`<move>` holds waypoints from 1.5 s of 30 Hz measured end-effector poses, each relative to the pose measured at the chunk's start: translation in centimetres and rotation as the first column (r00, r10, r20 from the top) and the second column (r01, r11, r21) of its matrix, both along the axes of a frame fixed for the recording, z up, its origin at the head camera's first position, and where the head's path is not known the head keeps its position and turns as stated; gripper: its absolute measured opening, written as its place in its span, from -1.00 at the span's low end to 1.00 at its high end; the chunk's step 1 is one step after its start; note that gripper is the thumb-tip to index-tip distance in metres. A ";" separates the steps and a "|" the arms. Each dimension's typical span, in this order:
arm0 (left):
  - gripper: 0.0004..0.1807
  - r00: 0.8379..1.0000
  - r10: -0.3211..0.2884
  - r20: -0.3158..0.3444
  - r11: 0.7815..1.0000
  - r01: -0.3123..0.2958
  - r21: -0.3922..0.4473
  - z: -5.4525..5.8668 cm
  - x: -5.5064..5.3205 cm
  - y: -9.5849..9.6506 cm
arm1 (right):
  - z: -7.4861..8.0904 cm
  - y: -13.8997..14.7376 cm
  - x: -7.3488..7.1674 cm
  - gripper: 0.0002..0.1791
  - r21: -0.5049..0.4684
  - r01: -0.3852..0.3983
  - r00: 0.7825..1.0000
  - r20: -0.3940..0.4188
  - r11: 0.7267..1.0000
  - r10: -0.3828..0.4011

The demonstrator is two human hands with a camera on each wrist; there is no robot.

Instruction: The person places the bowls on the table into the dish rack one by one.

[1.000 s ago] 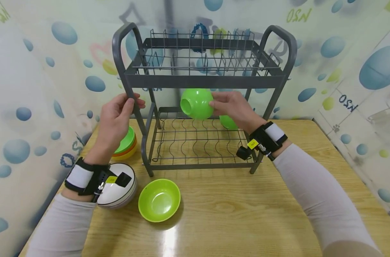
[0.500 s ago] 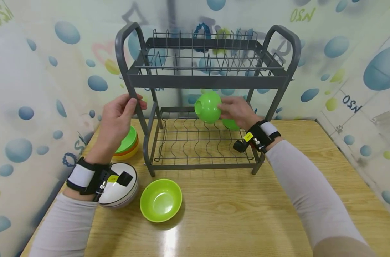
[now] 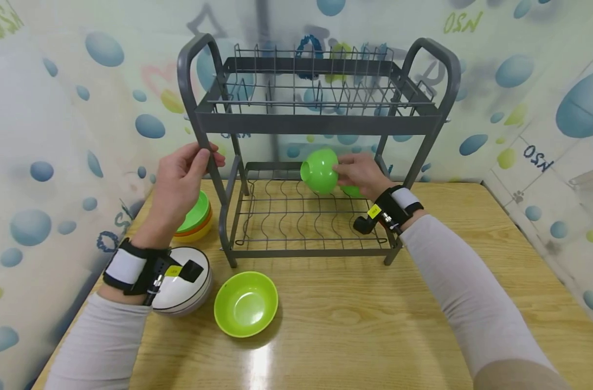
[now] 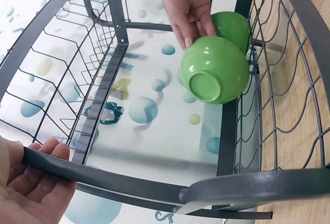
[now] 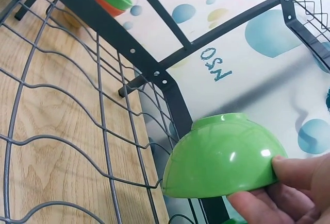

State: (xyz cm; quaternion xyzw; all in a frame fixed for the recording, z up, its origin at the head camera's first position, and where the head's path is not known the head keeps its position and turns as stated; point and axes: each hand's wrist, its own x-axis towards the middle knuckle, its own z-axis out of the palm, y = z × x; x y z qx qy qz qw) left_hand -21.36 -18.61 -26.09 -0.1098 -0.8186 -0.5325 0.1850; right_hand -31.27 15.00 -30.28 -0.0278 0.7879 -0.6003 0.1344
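My right hand pinches a green bowl by its rim, thumb on the outer wall. The bowl is tipped on its side, its foot ring facing left, low over the back of the dish rack's lower wire shelf. Behind it, partly hidden by my hand, a second green bowl stands at the right end of that shelf. My left hand grips the left front post of the dark grey dish rack, fingers curled round it. In the right wrist view the held bowl has its edge right at the wires.
Left of the rack are stacked green, orange and yellow bowls. Nearer me stand stacked white bowls with dark rims, partly under my left wrist. A yellow-green bowl sits upright on the wooden table. A patterned wall rises behind.
My right hand has moved the green bowl to the right and down, closer to the lower shelf and the second bowl. My left hand stays on the post.
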 end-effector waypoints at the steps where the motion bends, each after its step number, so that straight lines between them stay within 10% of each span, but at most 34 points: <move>1: -0.56 1.000 -0.001 -0.002 1.000 0.001 0.002 0.0 0.0 0.0 | -0.1 -0.1 0.0 -0.50 0.009 -0.001 1.000 -0.001 1.000 0.001; 45: -0.57 1.000 -0.003 -0.012 1.000 0.003 0.019 -0.4 -0.2 -0.1 | -0.8 -2.2 0.5 -0.59 0.303 0.130 0.971 -0.230 0.944 -0.060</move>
